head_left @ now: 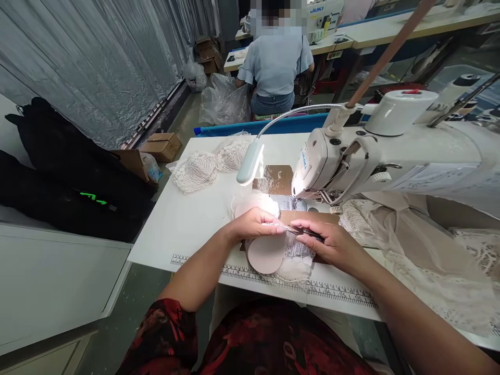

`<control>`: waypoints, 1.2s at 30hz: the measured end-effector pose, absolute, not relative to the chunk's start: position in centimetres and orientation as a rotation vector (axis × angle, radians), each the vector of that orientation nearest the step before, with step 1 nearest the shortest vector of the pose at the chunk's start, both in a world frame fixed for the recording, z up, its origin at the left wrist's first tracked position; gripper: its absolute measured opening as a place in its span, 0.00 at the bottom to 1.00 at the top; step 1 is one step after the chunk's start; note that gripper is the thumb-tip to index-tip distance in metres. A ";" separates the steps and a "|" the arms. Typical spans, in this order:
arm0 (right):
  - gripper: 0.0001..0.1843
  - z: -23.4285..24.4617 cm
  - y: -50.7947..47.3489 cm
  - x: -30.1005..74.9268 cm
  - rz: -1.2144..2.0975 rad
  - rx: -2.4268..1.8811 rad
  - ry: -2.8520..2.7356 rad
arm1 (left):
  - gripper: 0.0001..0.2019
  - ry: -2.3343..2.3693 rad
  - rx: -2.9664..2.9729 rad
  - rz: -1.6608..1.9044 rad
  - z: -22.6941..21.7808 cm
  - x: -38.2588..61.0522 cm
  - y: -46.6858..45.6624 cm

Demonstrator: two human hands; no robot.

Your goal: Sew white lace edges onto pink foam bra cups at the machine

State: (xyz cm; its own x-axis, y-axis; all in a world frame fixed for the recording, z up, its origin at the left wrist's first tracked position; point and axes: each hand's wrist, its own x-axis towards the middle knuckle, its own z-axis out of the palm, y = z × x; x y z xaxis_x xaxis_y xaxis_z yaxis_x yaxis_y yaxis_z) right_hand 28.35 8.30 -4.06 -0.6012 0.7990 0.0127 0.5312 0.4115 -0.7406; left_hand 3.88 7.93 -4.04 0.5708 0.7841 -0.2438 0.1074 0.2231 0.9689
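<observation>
My left hand (255, 224) pinches the edge of a white lace bra piece (299, 255) with pale moulded cups. One smooth cup (266, 255) lies below my fingers, over the table's front ruler. In my right hand (322, 237) is a pair of small dark thread snips (308, 233), whose pointed tips reach the lace beside my left fingertips. Whether the blades are apart I cannot tell. Just beyond my hands stands the needle end of a white sewing machine (312, 161), with its metal plate (285, 202) set in the table.
Lace cups (199, 172) lie at the table's far left. A lamp (250, 162) on a bendy arm lights the work. More lace pieces (414, 234) are heaped under the machine arm at right. Ahead, a co-worker (275, 62) sits with their back turned. Cardboard boxes (161, 147) stand on the floor.
</observation>
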 end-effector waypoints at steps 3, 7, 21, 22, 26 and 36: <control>0.21 -4.2 8.5 28.9 1.006 -1.171 -2.267 | 0.20 0.918 1.195 0.570 -3.7 3.9 7.9; 0.20 -4.0 8.4 29.0 1.056 -1.169 -2.270 | 0.18 0.938 1.116 0.570 -3.8 4.0 7.9; 0.19 -4.5 8.8 29.5 1.116 -1.220 -2.160 | 0.17 0.998 1.161 0.592 -3.9 4.2 8.0; 0.18 -4.5 8.6 29.5 1.087 -1.216 -2.188 | 0.17 0.996 1.160 0.587 -4.0 4.2 8.1; 0.18 -4.1 8.0 28.4 0.986 -1.211 -2.284 | 0.18 0.972 1.166 0.560 -4.3 4.4 8.1; 0.16 -3.9 7.9 27.2 1.212 -1.130 -2.194 | 0.20 0.894 1.296 0.458 -4.2 4.8 8.0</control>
